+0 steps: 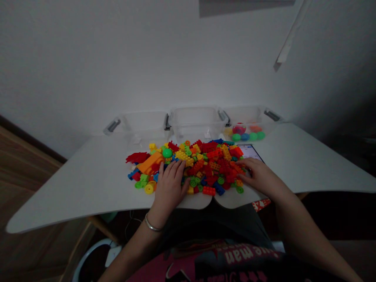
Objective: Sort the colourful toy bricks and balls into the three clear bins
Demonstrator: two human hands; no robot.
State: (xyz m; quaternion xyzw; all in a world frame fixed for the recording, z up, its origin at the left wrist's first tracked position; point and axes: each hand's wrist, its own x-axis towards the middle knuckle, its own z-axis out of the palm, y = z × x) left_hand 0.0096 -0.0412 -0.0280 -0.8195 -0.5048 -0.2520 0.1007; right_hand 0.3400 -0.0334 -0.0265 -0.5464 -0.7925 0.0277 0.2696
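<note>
A heap of mixed plastic building bricks in red, yellow, orange, green and blue covers the middle of the white table. My left hand rests on the left front of the heap, palm down, fingers stretched out and a little apart. Just beyond its fingers lie an orange sloped piece, a green ball and a yellow studded brick. At the heap's right edge is my right hand, its thumb and fingers apart beside red and orange bricks. Whether its fingertips touch a brick is unclear.
Three clear plastic bins stand along the wall: left, middle and right. Several coloured balls show inside the right one. A phone-like screen lies by my right hand. The white table has a front cut-out.
</note>
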